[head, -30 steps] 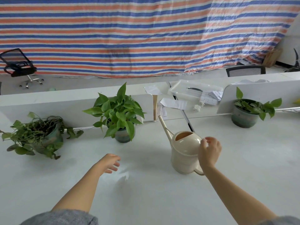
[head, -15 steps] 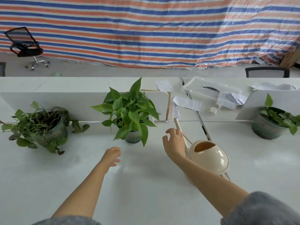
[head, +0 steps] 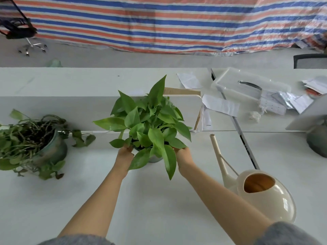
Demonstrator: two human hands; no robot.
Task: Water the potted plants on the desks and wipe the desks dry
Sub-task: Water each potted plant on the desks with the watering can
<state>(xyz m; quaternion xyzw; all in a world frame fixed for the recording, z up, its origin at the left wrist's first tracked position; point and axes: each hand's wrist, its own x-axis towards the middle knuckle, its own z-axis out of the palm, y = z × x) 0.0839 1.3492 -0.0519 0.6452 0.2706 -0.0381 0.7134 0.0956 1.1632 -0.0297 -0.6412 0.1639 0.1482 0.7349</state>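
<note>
Moved: left hand [head: 124, 155] and right hand [head: 183, 154], now flanking green leafy potted plant [head: 150, 124]; grip under leaves, cannot tell. Cream plastic watering can [head: 276, 197] upright, spout pointing away.

Green plant [head: 148, 124], cream watering can [head: 276, 200], wht desk [head: 159, 209], red/blue-striped tarp [head: 159, 23].

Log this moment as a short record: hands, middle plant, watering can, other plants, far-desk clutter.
left hand: at the left side of the middle pot, fingers hidden under leaves
right hand: at the right side of the same pot, fingers hidden too
middle plant: leafy pothos, upright
watering can: cream, standing on the desk, no hand on it
other plants: trailing plant in a teal pot at left; grey-green pot at the right edge, cut off
far desk: clear plastic box, loose papers
</note>
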